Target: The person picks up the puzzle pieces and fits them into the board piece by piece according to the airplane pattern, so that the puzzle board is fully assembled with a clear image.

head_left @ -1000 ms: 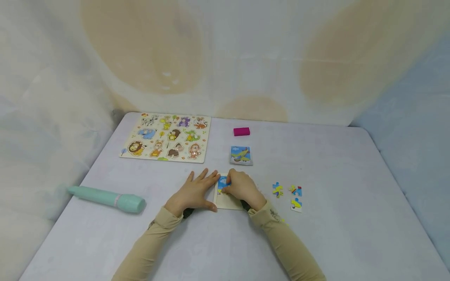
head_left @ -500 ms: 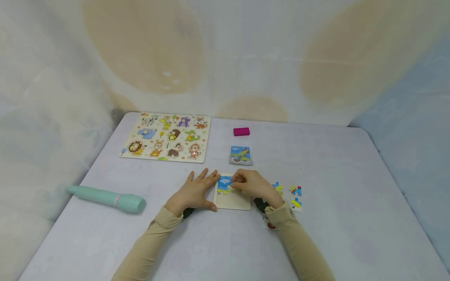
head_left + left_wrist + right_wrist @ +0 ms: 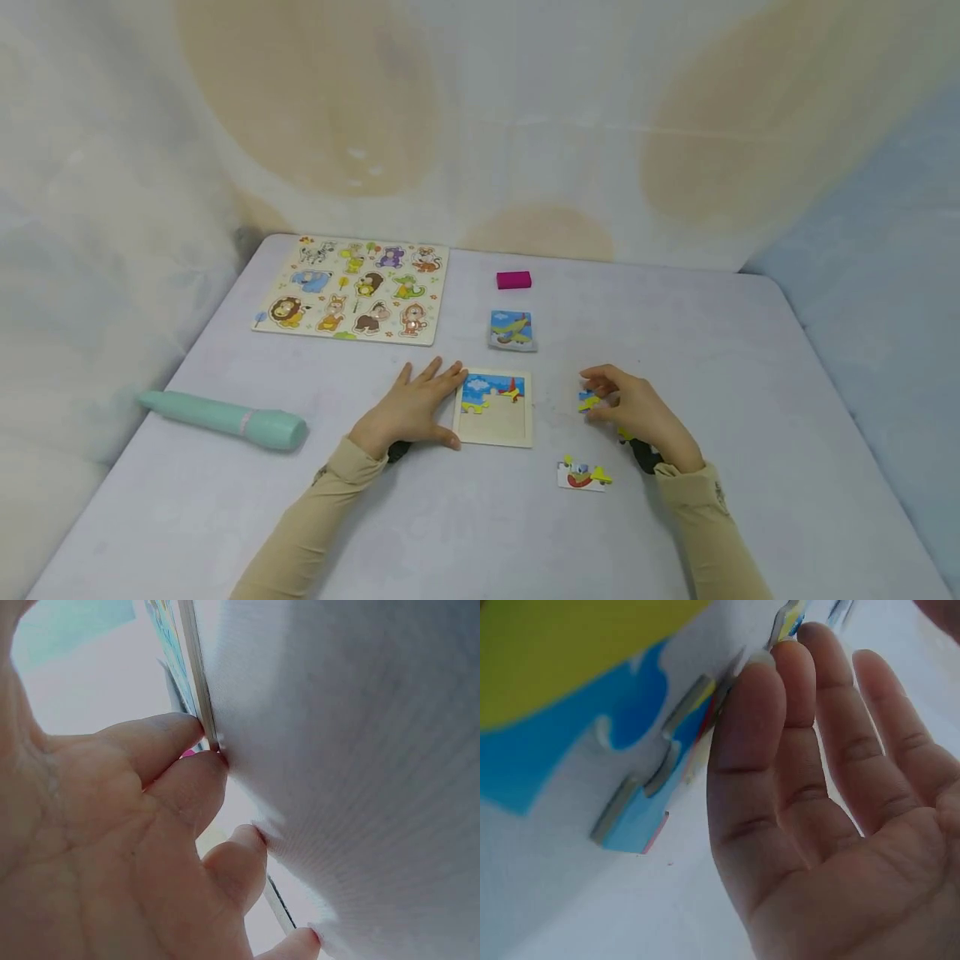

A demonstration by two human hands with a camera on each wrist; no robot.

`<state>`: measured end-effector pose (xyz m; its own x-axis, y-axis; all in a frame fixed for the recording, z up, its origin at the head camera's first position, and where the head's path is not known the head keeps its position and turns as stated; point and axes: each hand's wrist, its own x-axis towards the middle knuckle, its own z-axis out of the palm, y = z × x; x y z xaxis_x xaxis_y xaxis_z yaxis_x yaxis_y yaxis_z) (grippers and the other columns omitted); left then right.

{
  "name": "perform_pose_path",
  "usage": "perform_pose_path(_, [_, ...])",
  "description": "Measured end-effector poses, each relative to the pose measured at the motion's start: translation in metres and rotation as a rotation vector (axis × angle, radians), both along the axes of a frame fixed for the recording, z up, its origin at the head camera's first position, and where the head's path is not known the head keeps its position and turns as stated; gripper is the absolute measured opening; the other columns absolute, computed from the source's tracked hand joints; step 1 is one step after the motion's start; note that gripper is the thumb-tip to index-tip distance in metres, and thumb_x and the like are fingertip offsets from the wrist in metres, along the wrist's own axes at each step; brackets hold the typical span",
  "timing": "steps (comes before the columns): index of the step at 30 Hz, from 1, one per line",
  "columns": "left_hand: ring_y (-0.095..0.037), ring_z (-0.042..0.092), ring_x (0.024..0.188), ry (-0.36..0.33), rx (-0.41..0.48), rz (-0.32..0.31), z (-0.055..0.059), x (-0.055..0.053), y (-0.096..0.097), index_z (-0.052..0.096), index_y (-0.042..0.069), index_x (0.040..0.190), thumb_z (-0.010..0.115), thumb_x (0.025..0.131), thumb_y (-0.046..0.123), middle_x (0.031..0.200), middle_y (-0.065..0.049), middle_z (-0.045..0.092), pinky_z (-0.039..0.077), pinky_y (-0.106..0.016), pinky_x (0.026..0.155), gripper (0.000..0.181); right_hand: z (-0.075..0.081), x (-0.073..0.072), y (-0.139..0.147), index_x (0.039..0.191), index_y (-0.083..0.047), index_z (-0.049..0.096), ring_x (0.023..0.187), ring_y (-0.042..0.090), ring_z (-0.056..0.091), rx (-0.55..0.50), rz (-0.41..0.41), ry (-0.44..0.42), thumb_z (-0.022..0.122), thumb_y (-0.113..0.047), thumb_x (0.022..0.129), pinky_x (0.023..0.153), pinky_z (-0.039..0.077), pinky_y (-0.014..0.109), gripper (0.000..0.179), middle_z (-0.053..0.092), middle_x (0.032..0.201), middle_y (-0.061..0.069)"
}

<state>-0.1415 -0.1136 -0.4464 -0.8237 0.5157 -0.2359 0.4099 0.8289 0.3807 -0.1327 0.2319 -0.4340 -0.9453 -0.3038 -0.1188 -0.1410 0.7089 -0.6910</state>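
Observation:
My left hand (image 3: 412,408) lies flat with fingers spread on the table, its index fingertip and thumb tip at the left edge of a square wooden puzzle tray (image 3: 491,429). Blue sky pieces (image 3: 477,386) and a piece with a red tail (image 3: 513,389) sit along the tray's upper part. To the right, my right hand (image 3: 637,412) is over loose jigsaw pieces, thumb and fingers parted around a blue-and-yellow piece (image 3: 588,402). In the right wrist view, its fingers are nearly straight beside a light blue piece (image 3: 637,825); a large yellow-and-blue piece (image 3: 562,742) is close to the camera.
Nearer the front lie pieces with a red and yellow print (image 3: 581,477). Behind the tray are an airplane picture square (image 3: 512,330) and a magenta block (image 3: 513,280). An animal puzzle board (image 3: 352,292) is back left, a mint green toy microphone (image 3: 225,418) at left.
My right hand has let go of the red-tailed piece in the tray's upper right and moved right to the loose pieces. The left hand has stayed by the tray.

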Motion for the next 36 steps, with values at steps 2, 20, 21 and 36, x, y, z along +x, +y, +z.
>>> perform_pose_path(2, [-0.032,0.009,0.152,-0.001,0.004,-0.002,-0.001,0.000,-0.001,0.028,0.017,0.154,0.083,0.067,0.051,0.162,-0.001,0.021,0.002,-0.065,0.117,0.108,-0.001,-0.001,0.000,0.131,-0.003,0.054,0.102,0.028,0.059,0.005,0.002,-0.008,0.078,-0.007,0.079,0.086,0.052,0.040,0.057,0.065,0.118,0.015])
perform_pose_path(20, [-0.033,0.009,0.151,-0.010,0.013,-0.008,-0.001,-0.001,-0.002,0.028,0.016,0.154,0.083,0.067,0.051,0.162,-0.002,0.022,0.003,-0.066,0.117,0.108,0.000,-0.024,-0.047,0.115,-0.007,0.065,0.086,0.020,0.060,-0.087,-0.020,-0.036,0.071,-0.004,0.085,0.075,0.051,0.028,0.032,0.065,0.100,0.010])
perform_pose_path(21, [-0.033,0.009,0.151,-0.010,0.012,-0.009,-0.001,-0.001,-0.002,0.028,0.016,0.154,0.083,0.067,0.051,0.162,-0.002,0.022,0.003,-0.067,0.117,0.108,0.000,-0.025,-0.053,0.113,-0.007,0.066,0.086,0.019,0.059,-0.097,-0.005,-0.054,0.072,-0.005,0.085,0.075,0.051,0.027,0.029,0.065,0.099,0.009])
perform_pose_path(36, [-0.034,0.010,0.151,-0.018,0.007,-0.009,0.003,-0.001,-0.001,0.029,0.016,0.154,0.082,0.068,0.051,0.162,-0.002,0.022,0.003,-0.067,0.117,0.107,-0.001,-0.036,-0.124,0.099,-0.007,0.067,0.053,0.011,0.060,-0.016,0.093,-0.201,0.075,-0.012,0.084,0.052,0.049,0.022,0.018,0.067,0.071,0.003])
